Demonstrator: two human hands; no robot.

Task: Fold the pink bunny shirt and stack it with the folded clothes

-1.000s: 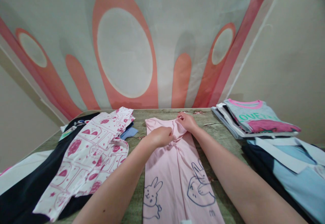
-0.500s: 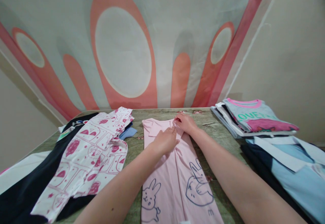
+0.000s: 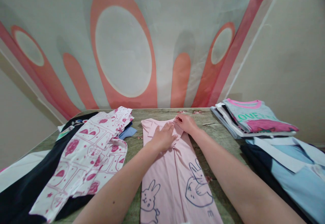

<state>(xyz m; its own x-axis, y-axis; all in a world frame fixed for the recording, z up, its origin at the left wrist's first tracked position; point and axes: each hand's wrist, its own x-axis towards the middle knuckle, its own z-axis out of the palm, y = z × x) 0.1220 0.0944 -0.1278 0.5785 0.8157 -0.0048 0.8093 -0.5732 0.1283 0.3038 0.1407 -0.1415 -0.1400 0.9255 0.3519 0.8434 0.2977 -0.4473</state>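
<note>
A pink collared shirt (image 3: 175,183) with rabbit drawings lies lengthwise in front of me, its sides folded in and its collar at the far end. My left hand (image 3: 164,136) rests flat on the upper part below the collar, fingers stretched out and pressing on the cloth. At the collar's right far corner, my right hand (image 3: 186,124) has its thumb and fingers closed on the fabric edge. Creases run down the middle of the shirt from beneath my left hand. Its near end goes out of view at the bottom.
Left of the shirt lies a loose heap with a white and pink printed garment (image 3: 88,149) over dark clothes (image 3: 33,180). On the right stand a stack of folded shirts (image 3: 259,117) and light blue clothing (image 3: 297,176). The wooden-patterned table (image 3: 210,120) ends at a printed backdrop (image 3: 165,31).
My left hand has shifted slightly left, its fingers now spread a little more on the cloth. My right hand stays at the collar corner.
</note>
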